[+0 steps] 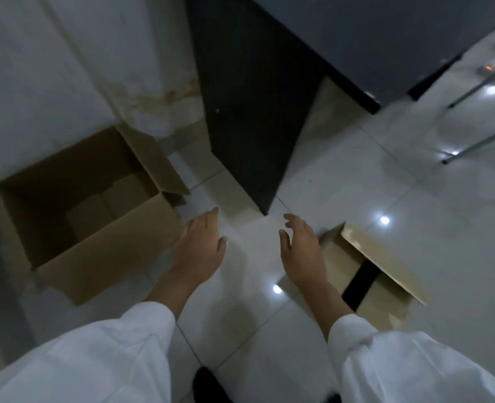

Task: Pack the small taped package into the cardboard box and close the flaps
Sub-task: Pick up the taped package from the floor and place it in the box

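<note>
A large cardboard box (101,251) stands open on the floor at the left, one flap raised at its far right corner; its inside looks bare. A smaller cardboard package with a black tape band (371,274) lies on the floor at the right. My left hand (201,245) hovers with fingers spread just right of the big box, touching nothing. Beside the package's left edge, my right hand (300,248) is also spread and holds nothing. White sleeves cover both forearms.
A dark cabinet or counter panel (249,126) stands ahead in the middle, its corner reaching the glossy white tiled floor (342,184). A white wall (66,68) is behind the big box. Thin metal legs (479,144) show at the far right. A dark shoe (208,385) is below.
</note>
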